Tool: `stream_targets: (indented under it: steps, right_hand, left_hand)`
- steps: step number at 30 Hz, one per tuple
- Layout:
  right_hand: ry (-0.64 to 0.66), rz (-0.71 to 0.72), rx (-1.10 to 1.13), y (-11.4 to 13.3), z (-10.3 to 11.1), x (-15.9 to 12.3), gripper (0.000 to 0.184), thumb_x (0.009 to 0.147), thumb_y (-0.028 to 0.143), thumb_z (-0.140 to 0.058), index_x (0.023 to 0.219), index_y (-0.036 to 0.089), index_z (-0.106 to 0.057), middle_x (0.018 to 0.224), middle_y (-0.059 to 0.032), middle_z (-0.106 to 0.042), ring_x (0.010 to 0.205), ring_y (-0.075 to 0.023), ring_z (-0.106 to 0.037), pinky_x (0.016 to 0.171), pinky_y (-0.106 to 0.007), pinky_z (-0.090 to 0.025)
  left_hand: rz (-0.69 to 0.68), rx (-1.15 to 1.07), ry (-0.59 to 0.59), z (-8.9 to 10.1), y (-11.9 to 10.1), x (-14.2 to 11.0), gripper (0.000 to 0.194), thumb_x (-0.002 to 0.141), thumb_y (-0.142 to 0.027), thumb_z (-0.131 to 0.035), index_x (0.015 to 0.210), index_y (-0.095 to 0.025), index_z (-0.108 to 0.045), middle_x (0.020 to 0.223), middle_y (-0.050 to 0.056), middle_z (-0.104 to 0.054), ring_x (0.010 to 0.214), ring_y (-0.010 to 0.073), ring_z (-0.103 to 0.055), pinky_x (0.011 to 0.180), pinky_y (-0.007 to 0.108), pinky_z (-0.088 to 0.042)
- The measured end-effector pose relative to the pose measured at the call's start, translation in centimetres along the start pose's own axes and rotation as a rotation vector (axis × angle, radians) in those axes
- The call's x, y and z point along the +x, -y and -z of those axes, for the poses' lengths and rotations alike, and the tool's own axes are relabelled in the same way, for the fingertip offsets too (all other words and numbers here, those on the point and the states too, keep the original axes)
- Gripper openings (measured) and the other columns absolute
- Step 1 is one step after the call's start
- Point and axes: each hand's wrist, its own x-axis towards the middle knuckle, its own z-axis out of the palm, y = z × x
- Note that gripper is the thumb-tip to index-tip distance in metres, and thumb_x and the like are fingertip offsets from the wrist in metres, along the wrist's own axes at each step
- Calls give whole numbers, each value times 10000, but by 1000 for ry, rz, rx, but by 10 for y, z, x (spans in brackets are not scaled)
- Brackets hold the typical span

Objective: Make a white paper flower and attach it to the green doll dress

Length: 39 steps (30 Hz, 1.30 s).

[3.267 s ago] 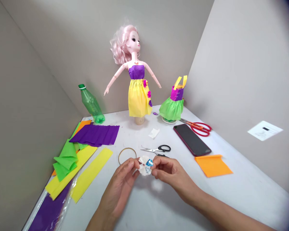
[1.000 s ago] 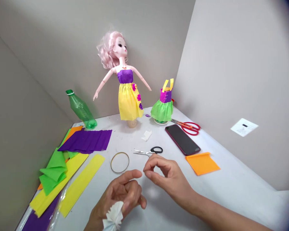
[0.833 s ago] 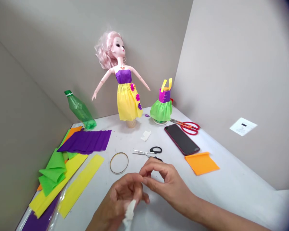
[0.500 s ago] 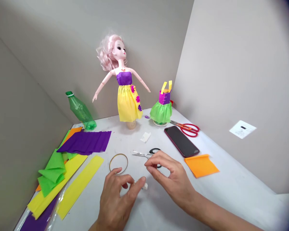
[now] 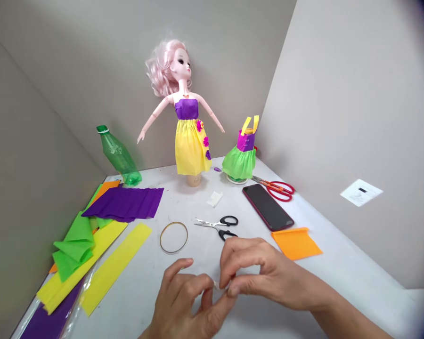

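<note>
My left hand [image 5: 194,301] is closed in a pinch, palm down, with the index finger raised. It holds the small white pleated paper rosette [image 5: 216,285], of which only a sliver shows between the fingers. My right hand [image 5: 257,268] is pinched too, its fingertips meeting the left thumb tip at the rosette. What the right fingers grip is hidden. Just beyond the hands lie small black-handled scissors [image 5: 221,223] with their blades slightly apart, and a thin gold bangle [image 5: 161,240].
A pink-haired doll [image 5: 192,146] stands at the back beside a small green-skirted dress [image 5: 240,161]. A green bottle [image 5: 118,155] and coloured paper strips [image 5: 127,205] are on the left. At right are a phone [image 5: 268,207], red scissors [image 5: 281,189] and orange paper [image 5: 297,243].
The white rosette, earlier spread open between both hands, was turned about in my left hand and is now mostly covered. My right hand has come back against the left fingertips.
</note>
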Motion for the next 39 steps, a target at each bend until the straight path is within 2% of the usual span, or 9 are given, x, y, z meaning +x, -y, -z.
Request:
stream_targets:
  steps: [6,11,15,19,22,30,35,39]
  right_hand:
    - [54,80,-223,1,5,-4,128,917,237,-626,900,175,-737,851,-32,-648,848,-128,-592,821,-242,-445]
    - [133,90,-334,5,11,-4,137,934,227,-600,881,172,-714,843,-27,-648,838,-129,-588,845,-260,-427]
    - [186,82,-384,6,14,-5,103,909,186,-622,845,175,-702,833,-19,-655,829,-134,-587,846,-271,-427]
    - [192,104,-415,5,13,-6,96,821,82,-673,807,175,-694,802,-5,-656,807,-135,-578,825,-269,-428]
    - [165,122,-411,3,9,-6,126,774,43,-680,777,169,-679,772,1,-650,783,-131,-565,816,-269,-427]
    - [106,72,-328,-6,3,-3,135,746,33,-655,758,167,-668,751,11,-627,782,-126,-564,830,-266,-423]
    - [132,-26,-201,-10,4,0,138,745,35,-667,758,172,-677,780,16,-634,800,-121,-577,805,-242,-429]
    - [122,-86,-60,-13,4,5,121,767,49,-657,768,166,-685,806,14,-618,766,-108,-577,761,-223,-447]
  left_hand:
    - [-23,-30,132,6,0,5,516,738,94,-559,995,-327,-713,793,-44,-551,685,62,-516,1021,347,-402]
    - [-33,-58,151,4,-2,8,523,732,110,-549,961,-329,-716,755,-46,-539,681,75,-499,1014,335,-399]
    - [-39,-71,183,1,-4,9,386,797,18,-594,940,-318,-718,674,-55,-503,649,86,-478,1007,323,-403]
    - [-25,-82,183,-1,-8,9,210,836,-109,-657,871,-309,-714,640,-62,-503,611,90,-452,982,303,-426]
    - [-22,-78,191,-1,-8,11,135,862,-177,-658,830,-297,-709,624,-67,-509,598,84,-459,976,286,-435]
    - [-19,-59,204,2,-4,12,155,877,-162,-635,786,-266,-707,630,-66,-512,581,63,-478,984,287,-442]
    - [-29,-44,193,3,-4,13,294,836,-28,-608,870,-296,-724,656,-61,-533,609,67,-497,994,299,-432]
    - [-37,-96,162,2,-6,7,387,788,20,-624,930,-327,-717,752,-55,-569,663,68,-519,979,325,-446]
